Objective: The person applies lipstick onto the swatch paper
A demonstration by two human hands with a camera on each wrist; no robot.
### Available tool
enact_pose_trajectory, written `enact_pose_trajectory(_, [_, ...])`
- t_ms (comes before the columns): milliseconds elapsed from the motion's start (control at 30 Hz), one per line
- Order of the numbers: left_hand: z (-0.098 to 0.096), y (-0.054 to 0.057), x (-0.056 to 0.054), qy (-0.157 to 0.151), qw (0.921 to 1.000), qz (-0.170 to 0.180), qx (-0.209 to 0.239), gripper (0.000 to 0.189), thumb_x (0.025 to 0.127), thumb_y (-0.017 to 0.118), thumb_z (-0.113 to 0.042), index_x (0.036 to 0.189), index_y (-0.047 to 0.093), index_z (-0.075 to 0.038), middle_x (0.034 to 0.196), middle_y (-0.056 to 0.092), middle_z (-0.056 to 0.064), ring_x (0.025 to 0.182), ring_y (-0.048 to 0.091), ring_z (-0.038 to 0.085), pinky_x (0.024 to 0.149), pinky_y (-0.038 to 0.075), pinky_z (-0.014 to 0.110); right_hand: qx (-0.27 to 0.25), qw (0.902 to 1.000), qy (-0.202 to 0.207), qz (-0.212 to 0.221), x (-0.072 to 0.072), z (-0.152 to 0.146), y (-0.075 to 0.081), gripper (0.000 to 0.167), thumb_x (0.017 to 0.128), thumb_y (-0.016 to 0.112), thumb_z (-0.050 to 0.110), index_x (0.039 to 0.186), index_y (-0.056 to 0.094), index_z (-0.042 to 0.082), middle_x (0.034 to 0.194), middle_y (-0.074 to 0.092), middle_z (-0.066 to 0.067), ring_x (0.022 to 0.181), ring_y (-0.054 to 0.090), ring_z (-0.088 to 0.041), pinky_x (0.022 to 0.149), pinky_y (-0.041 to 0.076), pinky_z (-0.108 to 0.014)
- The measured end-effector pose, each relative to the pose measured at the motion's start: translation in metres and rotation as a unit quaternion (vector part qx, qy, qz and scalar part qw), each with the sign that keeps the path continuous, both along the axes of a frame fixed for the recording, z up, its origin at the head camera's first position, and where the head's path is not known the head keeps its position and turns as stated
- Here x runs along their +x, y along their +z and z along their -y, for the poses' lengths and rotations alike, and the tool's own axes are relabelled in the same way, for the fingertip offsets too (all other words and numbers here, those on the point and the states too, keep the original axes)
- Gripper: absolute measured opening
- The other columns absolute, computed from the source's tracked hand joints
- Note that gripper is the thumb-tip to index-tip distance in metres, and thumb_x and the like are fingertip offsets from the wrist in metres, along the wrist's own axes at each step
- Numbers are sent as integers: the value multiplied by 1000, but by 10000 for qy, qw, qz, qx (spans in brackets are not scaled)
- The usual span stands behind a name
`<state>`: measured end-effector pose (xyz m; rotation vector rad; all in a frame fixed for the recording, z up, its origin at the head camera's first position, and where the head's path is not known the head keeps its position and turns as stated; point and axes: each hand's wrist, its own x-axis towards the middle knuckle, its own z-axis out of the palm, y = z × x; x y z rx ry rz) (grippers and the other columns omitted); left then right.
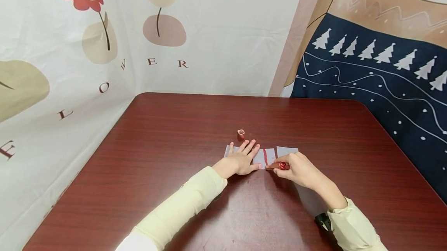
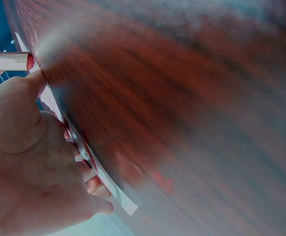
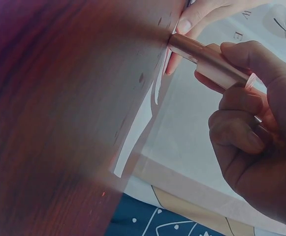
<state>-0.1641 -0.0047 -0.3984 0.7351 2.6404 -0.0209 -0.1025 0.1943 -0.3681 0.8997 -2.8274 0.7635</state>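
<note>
My left hand [image 1: 241,160] lies with spread fingers on white paper [image 1: 258,158], its thumb touching the sheet near the lower edge. A red stroke [image 1: 265,155] runs down the paper just right of that thumb. In my right hand [image 1: 299,168] a lipstick [image 1: 280,166] is pinched between thumb and fingers, its tip right at the lower end of the stroke. The right wrist view shows the lipstick's shiny metallic tube [image 3: 211,64] slanting toward the paper. In the left wrist view its red tip [image 2: 30,62] shows beside the left thumb.
Another white paper piece [image 1: 287,151] lies to the right of the marked one. Beyond the left fingers stands a small lipstick cap [image 1: 241,135]. The reddish-brown table [image 1: 167,127] is bordered by a flower-printed cloth [image 1: 227,68] and a dark blue patterned cloth [image 1: 349,64].
</note>
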Motion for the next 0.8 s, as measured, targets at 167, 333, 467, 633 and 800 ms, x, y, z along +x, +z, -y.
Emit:
enact_pose_trajectory(167, [0,0,0,5,10000,-3,-53,71,93,27,-61,150,-3,-29,154,-10,-10,139,-8,10,108,-2,53,-29,10000,20,42,0,0,0,10,78,71,8,86,74,12,73,66,13,57,48,1,53,42,-21])
enact_pose_trajectory(333, [0,7,5,-23,10000,-42,-76,70,94,27,-60,151,0,-28,155,-6,-8,140,-5,11,108,1,52,-8,10000,19,73,1,0,1,10,78,71,8,86,74,12,72,65,13,58,48,1,53,42,-21])
enact_pose_trajectory(467, [-1,10,7,-53,9999,-102,-72,69,95,28,-59,151,2,-28,155,-4,-8,140,-2,11,109,2,51,17,9998,-32,195,2,-1,1,8,78,72,9,85,74,11,66,60,15,55,44,0,49,39,-21])
enact_pose_trajectory(633, [-3,5,1,-101,9998,-79,-157,71,94,25,-61,150,-2,-29,155,-9,-9,140,-7,11,108,0,53,46,9997,-107,234,1,-2,2,5,78,72,9,83,72,10,57,51,15,50,38,0,46,34,-21])
enact_pose_trajectory(800, [-1,10,2,-115,9997,-142,-176,70,94,25,-60,151,-1,-28,155,-7,-7,140,-4,12,108,2,52,18,9995,-93,288,-1,-1,3,10,78,71,8,88,74,9,68,63,12,54,45,-1,49,39,-22])
